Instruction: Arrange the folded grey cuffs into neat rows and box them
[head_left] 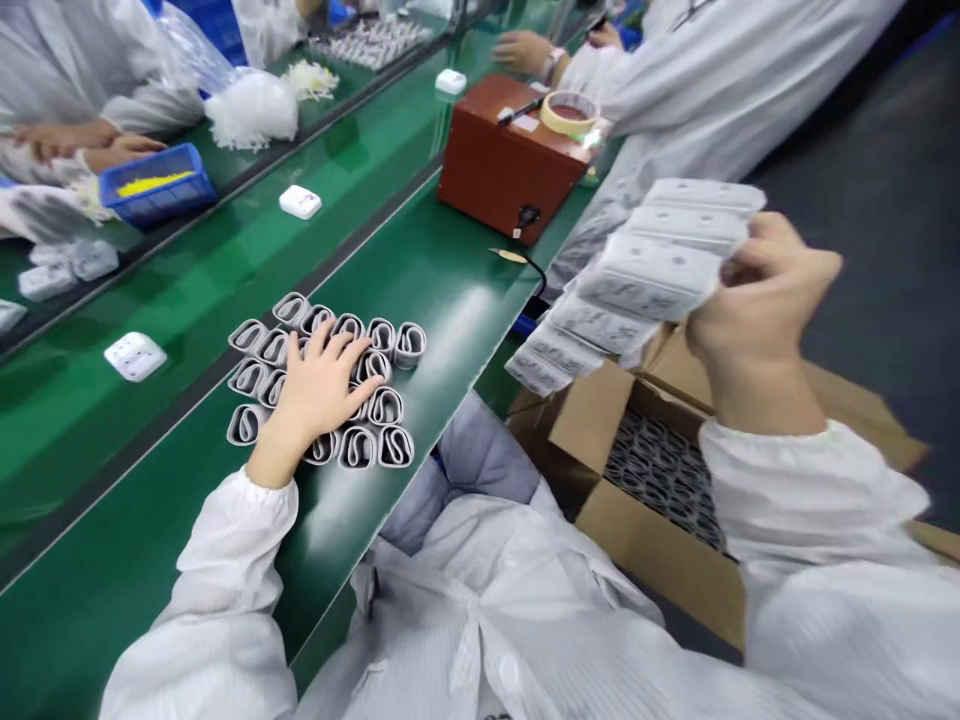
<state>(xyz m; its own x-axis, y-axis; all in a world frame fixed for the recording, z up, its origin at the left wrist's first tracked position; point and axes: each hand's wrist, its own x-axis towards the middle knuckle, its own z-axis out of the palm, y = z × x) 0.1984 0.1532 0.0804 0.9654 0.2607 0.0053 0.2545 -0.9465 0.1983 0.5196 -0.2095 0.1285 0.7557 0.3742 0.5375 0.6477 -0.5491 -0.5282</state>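
Observation:
My left hand (pixel 319 390) lies with spread fingers on top of a cluster of grey-white rolled pieces (pixel 358 447). These stand on end in rows on the green table, their coiled edges facing up; some are hidden under the palm. Raised at the right, my right hand (pixel 765 310) is closed on one end of a row of white printed pieces (pixel 649 275). The row slants down to the left, past the table edge, slightly blurred. Beneath it sits an open cardboard box (pixel 652 540), filled with many similar dark-edged rolls (pixel 664 475).
A brown-red box-shaped device (pixel 502 160) carries a tape roll (pixel 570 112) and a pen (pixel 520 110). A yellow-tipped tool (pixel 510 256) lies near the edge. White sockets (pixel 135 356) rest on the green belt (pixel 217 270). Co-workers sit opposite, near a blue bin (pixel 157 185), and ahead.

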